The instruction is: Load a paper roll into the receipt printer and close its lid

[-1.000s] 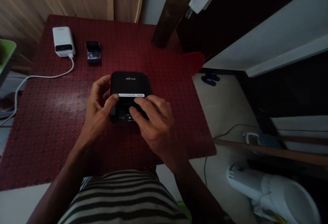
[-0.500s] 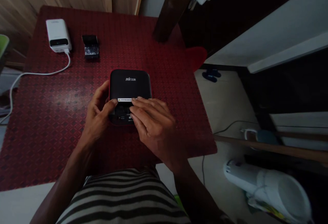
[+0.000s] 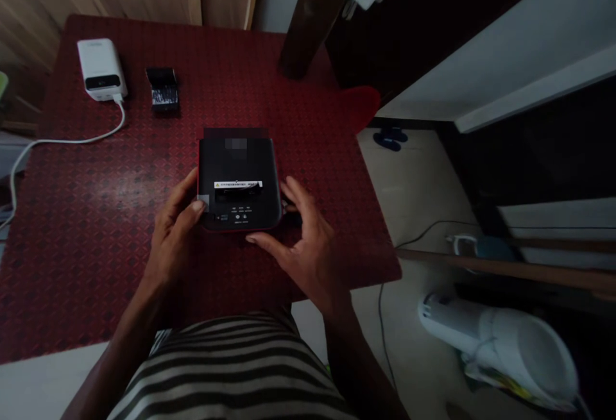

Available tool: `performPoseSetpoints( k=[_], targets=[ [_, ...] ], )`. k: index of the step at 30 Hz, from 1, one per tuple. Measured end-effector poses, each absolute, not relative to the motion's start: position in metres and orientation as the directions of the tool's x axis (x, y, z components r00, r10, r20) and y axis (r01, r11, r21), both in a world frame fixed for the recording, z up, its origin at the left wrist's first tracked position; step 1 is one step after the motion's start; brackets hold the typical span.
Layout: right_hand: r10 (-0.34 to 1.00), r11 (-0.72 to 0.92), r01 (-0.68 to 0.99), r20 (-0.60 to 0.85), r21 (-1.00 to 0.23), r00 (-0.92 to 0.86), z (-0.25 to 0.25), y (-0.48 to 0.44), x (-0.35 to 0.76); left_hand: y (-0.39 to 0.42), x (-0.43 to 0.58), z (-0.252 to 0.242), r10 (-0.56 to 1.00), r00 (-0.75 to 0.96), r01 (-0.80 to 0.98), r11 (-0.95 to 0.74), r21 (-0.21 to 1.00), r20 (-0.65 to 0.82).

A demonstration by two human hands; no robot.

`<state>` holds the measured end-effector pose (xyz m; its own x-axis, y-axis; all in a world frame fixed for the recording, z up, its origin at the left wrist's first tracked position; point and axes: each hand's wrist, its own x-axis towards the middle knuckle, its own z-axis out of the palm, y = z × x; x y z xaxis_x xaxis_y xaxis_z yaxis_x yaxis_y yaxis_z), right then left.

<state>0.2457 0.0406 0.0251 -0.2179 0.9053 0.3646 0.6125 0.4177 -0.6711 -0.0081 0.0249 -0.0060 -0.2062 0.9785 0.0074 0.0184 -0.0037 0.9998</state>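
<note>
A black square device (image 3: 240, 167) with a red rim and a white label strip lies on the red patterned table (image 3: 96, 247). Its slot and small printed icons face up near the front. My left hand (image 3: 176, 227) grips its left side, thumb on the lower left corner and fingers against the edge. Around the lower right corner, my right hand (image 3: 303, 234) is spread, thumb by the front edge and fingertips beside the right side; whether they touch it is hard to tell.
A white power bank (image 3: 102, 67) with a plugged-in white cable stands at the back left, beside a small black object (image 3: 163, 90). A dark bottle (image 3: 315, 19) stands at the back right. A red chair (image 3: 360, 107) adjoins the right edge.
My right hand has moved off the top of the device to its lower right corner, and its fingers have spread. The slot and icons are now uncovered. My left hand stays at the left side.
</note>
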Motion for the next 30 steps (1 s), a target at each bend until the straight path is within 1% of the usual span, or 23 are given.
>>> performPoseSetpoints(
  k=[3,8,12,17,23,26,30],
  targets=[
    [0.911,0.404,0.606,0.364,-0.685,-0.195,0.016,0.039,0.244,0.021,-0.006,-0.003,0.967,-0.251,-0.007,0.034,0.999,-0.035],
    [0.900,0.431,0.562,0.375,-0.706,-0.220,0.018,0.041,0.244,0.017,0.001,0.013,0.953,-0.294,-0.024,0.062,0.998,-0.067],
    [0.903,0.428,0.563,0.367,-0.707,-0.224,0.020,0.040,0.245,0.016,0.004,0.017,0.951,-0.279,-0.089,0.110,0.990,-0.130],
    [0.925,0.374,0.601,0.329,-0.706,-0.190,0.019,0.035,0.242,0.020,0.003,0.016,0.950,-0.278,-0.137,0.110,0.985,-0.144],
    [0.938,0.339,0.548,0.318,-0.765,-0.137,0.014,0.031,0.241,0.025,0.007,0.027,0.917,-0.306,-0.267,0.176,0.948,-0.256],
    [0.943,0.328,0.518,0.311,-0.790,-0.122,0.011,0.031,0.240,0.026,0.010,0.030,0.912,-0.320,-0.278,0.168,0.946,-0.256],
    [0.941,0.330,0.480,0.322,-0.813,-0.102,0.009,0.032,0.238,0.027,0.010,0.028,0.908,-0.342,-0.251,0.160,0.955,-0.242]
  ],
)
